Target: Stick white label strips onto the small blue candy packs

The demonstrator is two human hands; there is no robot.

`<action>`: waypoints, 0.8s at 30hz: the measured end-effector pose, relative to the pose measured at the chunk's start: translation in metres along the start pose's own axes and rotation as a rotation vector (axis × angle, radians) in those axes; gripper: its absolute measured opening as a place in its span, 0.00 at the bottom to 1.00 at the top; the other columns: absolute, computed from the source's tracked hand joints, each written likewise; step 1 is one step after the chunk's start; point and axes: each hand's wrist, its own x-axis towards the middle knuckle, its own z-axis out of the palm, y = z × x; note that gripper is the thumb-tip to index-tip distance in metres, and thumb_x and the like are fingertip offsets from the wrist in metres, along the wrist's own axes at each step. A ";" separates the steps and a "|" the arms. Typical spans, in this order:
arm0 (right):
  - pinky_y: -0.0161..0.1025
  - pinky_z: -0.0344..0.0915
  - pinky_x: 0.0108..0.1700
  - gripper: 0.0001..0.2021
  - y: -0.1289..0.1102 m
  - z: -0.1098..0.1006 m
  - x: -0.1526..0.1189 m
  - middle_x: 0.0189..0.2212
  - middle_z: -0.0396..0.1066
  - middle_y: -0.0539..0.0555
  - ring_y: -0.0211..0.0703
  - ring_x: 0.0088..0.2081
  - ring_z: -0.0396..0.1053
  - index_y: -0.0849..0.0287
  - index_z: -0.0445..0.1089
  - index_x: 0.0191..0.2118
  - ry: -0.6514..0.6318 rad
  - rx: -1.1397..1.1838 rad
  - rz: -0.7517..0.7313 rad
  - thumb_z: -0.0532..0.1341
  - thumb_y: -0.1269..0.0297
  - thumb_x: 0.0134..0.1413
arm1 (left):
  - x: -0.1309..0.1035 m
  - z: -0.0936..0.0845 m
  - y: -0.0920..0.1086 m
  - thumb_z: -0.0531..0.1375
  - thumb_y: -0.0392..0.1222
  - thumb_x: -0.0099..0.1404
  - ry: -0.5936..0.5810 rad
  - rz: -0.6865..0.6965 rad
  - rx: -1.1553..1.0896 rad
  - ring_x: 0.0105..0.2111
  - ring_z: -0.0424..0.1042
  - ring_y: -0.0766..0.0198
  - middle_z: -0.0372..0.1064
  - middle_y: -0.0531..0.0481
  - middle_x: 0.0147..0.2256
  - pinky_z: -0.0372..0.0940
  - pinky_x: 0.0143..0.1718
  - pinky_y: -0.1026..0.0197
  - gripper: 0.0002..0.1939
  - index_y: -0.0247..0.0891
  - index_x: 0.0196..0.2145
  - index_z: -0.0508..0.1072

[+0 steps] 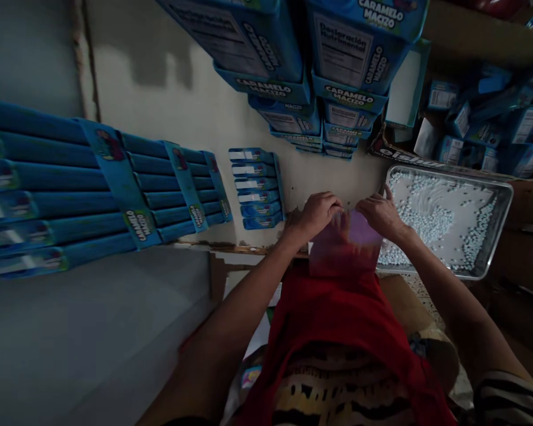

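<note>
Between my two hands is a thin, see-through bag-like sheet, tinted pink and purple, hanging in front of the red apron. My left hand pinches its upper left corner with bent fingers. At the upper right corner, my right hand grips the sheet the same way. Whether anything is inside it, I cannot tell. Just right of my right hand, a metal tray holds many small pale blue and white balls; my right forearm passes over its left edge.
Left of my hands, a short row of blue boxes lies on the pale table. Longer rows of blue boxes extend further left. Stacked blue cartons stand ahead. Behind the tray, a cardboard box holds several small blue boxes.
</note>
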 end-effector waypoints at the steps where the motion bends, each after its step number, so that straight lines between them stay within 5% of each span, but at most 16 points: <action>1: 0.64 0.39 0.74 0.12 -0.004 0.000 0.001 0.44 0.84 0.56 0.55 0.51 0.75 0.52 0.80 0.48 0.021 0.006 0.004 0.57 0.62 0.74 | 0.001 0.001 -0.001 0.63 0.34 0.70 0.000 -0.006 0.011 0.45 0.77 0.56 0.79 0.43 0.41 0.68 0.50 0.56 0.06 0.37 0.38 0.81; 9: 0.67 0.34 0.76 0.14 -0.008 0.012 0.014 0.40 0.83 0.53 0.51 0.49 0.76 0.52 0.81 0.41 0.092 0.109 0.064 0.57 0.63 0.74 | -0.002 -0.005 -0.001 0.67 0.38 0.69 0.105 0.038 0.126 0.46 0.79 0.53 0.82 0.46 0.41 0.65 0.59 0.49 0.04 0.42 0.40 0.83; 14: 0.66 0.34 0.76 0.12 0.001 0.013 0.012 0.39 0.84 0.52 0.50 0.46 0.78 0.51 0.81 0.41 0.112 0.151 0.050 0.59 0.62 0.73 | -0.009 -0.010 -0.009 0.66 0.41 0.70 0.118 0.016 0.092 0.45 0.80 0.54 0.83 0.46 0.41 0.70 0.50 0.54 0.05 0.43 0.42 0.84; 24: 0.65 0.35 0.76 0.16 -0.010 0.018 0.022 0.37 0.84 0.51 0.49 0.45 0.79 0.49 0.83 0.40 0.177 0.165 0.035 0.57 0.61 0.73 | -0.004 -0.012 -0.010 0.66 0.37 0.70 0.109 0.006 0.066 0.44 0.80 0.54 0.83 0.46 0.41 0.71 0.50 0.54 0.07 0.42 0.41 0.86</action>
